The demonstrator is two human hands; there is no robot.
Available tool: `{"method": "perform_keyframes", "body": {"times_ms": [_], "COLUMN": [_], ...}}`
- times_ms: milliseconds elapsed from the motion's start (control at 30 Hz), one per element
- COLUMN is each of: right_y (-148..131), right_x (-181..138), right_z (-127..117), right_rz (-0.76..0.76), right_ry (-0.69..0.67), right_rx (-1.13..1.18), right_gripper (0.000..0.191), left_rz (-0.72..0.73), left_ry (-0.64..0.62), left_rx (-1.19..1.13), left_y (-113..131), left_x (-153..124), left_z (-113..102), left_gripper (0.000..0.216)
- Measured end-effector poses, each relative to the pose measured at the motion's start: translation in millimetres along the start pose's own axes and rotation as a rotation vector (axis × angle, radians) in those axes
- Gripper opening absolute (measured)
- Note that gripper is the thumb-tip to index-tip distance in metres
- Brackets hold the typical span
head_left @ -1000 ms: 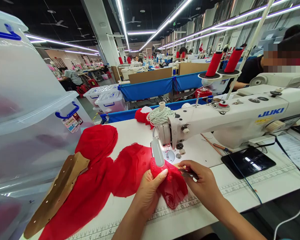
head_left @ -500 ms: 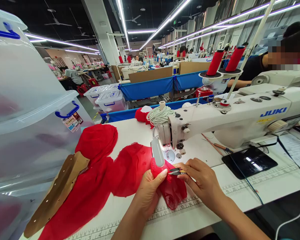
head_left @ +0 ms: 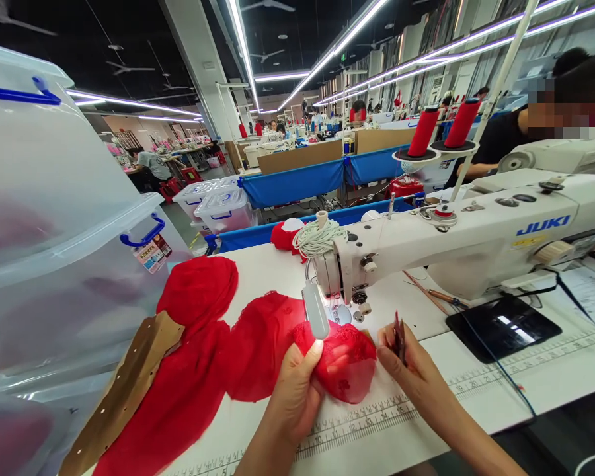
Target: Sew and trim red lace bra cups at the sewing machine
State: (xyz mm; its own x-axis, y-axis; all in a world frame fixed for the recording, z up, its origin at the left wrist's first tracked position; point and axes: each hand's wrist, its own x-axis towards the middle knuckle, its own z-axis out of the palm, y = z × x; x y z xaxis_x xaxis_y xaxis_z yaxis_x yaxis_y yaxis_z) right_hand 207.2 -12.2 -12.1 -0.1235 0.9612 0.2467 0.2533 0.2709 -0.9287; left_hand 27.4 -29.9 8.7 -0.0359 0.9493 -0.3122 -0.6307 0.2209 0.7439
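L hand (head_left: pixel 297 390), btm ctr of frame: bare, wrist incl. L forearm (head_left: pixel 266 446) bare, widens a bit twd btm edge. R hand (head_left: pixel 412 362), rt of ctr: bare, wrist too. R forearm (head_left: pixel 469 430), lower rt, bare dn to btm edge.

From afar, I see the fingers of the left hand (head_left: pixel 297 390) only dimly beneath the red fabric (head_left: pixel 351 383); the right hand (head_left: pixel 412 365) hides the handles of the dark snips (head_left: pixel 399 338); the lamp (head_left: pixel 316 314) covers part of the fabric; my view's edges crop the plastic boxes (head_left: pixel 54 172) and sewing machine (head_left: pixel 480 228); I cannot read the small label (head_left: pixel 152 254).
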Motion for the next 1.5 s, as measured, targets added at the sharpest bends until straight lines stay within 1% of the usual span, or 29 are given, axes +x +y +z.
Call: {"method": "perform_keyframes", "body": {"times_ms": [67,167,267,333,400,600,800,967,1033,1100,1200,1267,1367,1500], "right_y": [2,1,-5,-7,-8,-7,-1,3,2,-1,-5,-7,-7,-5], "right_x": [-5,-7,-2,2,4,1,1,0,0,-1,-4,-6,-8,-7], "right_z": [5,14,23,28,31,36,36,38,38,38,39,39,38,36], "right_rz": [0.105,0.227,0.267,0.250,0.220,0.132,0.107,0.101,0.102,0.126,0.214,0.269,0.293,0.273], "right_ry": [-0.006,0.006,0.115,0.177,0.191,0.150,0.208,0.194,0.184,0.159,0.080,0.036,0.023,0.057], "right_rx": [0.096,0.286,0.493,0.547,0.543,0.469,0.433,0.468,0.455,0.439,0.447,0.456,0.463,0.552], "right_gripper": [0.034,0.039,0.049,0.052,0.050,0.037,0.034,0.032,0.033,0.035,0.041,0.046,0.049,0.046], "left_rz": [0.002,-0.002,0.003,0.000,-0.014,-0.024,-0.003,-0.004,0.018,0.045,0.080,0.085,0.061,0.035], "left_ry": [0.035,0.005,-0.029,-0.028,-0.013,0.099,0.162,0.210,0.209,0.173,0.090,0.064,0.075,0.115], "left_rx": [-0.006,0.011,0.023,0.010,-0.025,-0.159,-0.151,-0.104,-0.077,-0.047,-0.003,0.011,0.007,0.019], "left_y": [-1,0,0,1,0,-2,-1,-2,-1,1,6,8,8,6], "left_x": [1,0,0,0,1,7,7,7,7,6,5,6,8,9], "left_z": [0,1,1,0,-1,-2,1,0,0,1,0,-3,-8,-11], "left_gripper": [0.028,0.027,0.028,0.028,0.029,0.025,0.026,0.022,0.021,0.020,0.026,0.030,0.030,0.020]}}
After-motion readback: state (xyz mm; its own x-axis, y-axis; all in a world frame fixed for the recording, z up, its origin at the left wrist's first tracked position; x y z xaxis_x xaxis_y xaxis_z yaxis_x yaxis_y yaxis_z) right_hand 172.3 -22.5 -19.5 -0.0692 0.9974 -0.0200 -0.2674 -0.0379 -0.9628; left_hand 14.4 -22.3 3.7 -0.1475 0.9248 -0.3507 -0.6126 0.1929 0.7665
